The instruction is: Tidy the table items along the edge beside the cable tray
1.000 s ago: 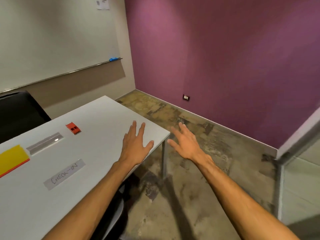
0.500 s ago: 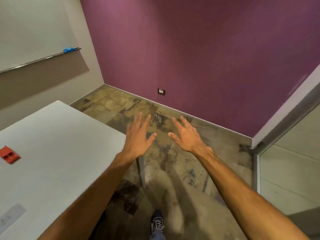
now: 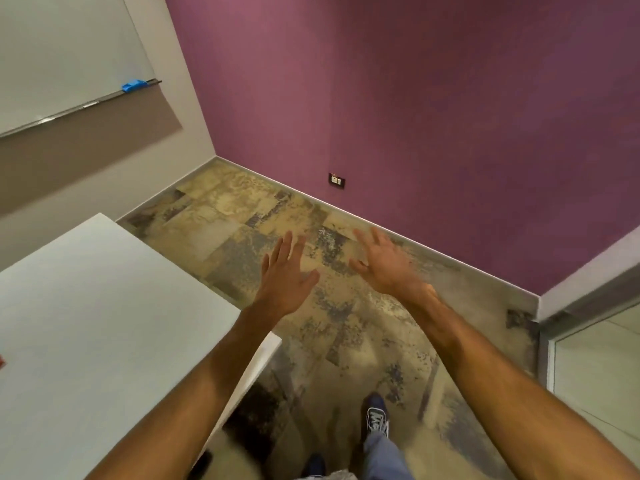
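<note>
bench (image 3: 104, 306): white top filling the lower left; its near corner points toward my feet; my left forearm (image 3: 207, 368) crosses above that corner
red item (image 3: 1, 360): only a sliver shows, on the bench at the very left border of the view, cut off by it; what it is i cannot tell; well apart from both my grips
left grip (image 3: 287, 277): apart and holding nothing; fingers straight and close together, thumb out to the side; back of the hand toward me; it hangs over the floor, just past the bench's right-hand edge, touching nothing
right grip (image 3: 389, 268): apart and holding nothing; fingers spread and a little blurred; over the floor, near the left grip but not touching it, well clear of the bench
floor (image 3: 242, 216): mottled tan and grey patches; runs to a pale skirting (image 3: 485, 282) under the wall
wall (image 3: 415, 98): purple, ahead and to the right; a small dark socket plate (image 3: 336, 180) sits low on it, just above the skirting
whiteboard (image 3: 52, 57): upper left; a blue thing (image 3: 132, 85) lies on its ledge (image 3: 69, 111), near the ledge's right end
shoe (image 3: 375, 412): dark with white laces, on the floor between my forearms; blue trouser leg (image 3: 382, 455) above it at the bottom border
glass panel (image 3: 599, 375): at the right, in a grey frame, beside my right forearm (image 3: 502, 372)
</note>
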Motion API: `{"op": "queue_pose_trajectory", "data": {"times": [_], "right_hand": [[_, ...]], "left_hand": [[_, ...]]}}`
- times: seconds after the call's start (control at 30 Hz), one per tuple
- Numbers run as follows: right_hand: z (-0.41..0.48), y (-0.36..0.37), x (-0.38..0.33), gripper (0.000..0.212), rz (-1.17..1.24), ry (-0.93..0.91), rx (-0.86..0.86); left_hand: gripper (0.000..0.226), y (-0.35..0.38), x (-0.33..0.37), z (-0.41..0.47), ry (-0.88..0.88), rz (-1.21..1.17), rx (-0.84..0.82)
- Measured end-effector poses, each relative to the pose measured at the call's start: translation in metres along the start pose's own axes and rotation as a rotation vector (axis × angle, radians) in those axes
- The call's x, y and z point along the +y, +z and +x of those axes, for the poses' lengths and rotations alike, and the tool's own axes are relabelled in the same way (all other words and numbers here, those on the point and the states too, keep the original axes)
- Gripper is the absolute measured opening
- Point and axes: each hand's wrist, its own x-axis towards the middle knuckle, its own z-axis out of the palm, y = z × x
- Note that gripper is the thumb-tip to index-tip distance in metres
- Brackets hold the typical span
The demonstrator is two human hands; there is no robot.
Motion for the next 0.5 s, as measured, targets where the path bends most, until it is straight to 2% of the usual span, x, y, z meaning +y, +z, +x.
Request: {"op": "queue_pose_trajectory", "data": {"times": [0.13, 0.27, 0.5], "right_hand": [[0.07, 0.008, 0.023, 0.069, 0.015, -0.066, -0.039], [0.149, 0.008, 0.052, 0.071, 0.007, -0.219, -0.068], [0.275, -0.012, 0.075, 0.073, -0.076, -0.397, -0.128]], "left_hand": [[0.076, 0.009, -0.006, 0.058, -0.048, -0.009, 0.025], [0.074, 0.021, -0.011, 0.125, -0.092, 0.013, 0.021], [0.073, 0.017, -0.013, 0.213, -0.283, 0.017, 0.102]]}}
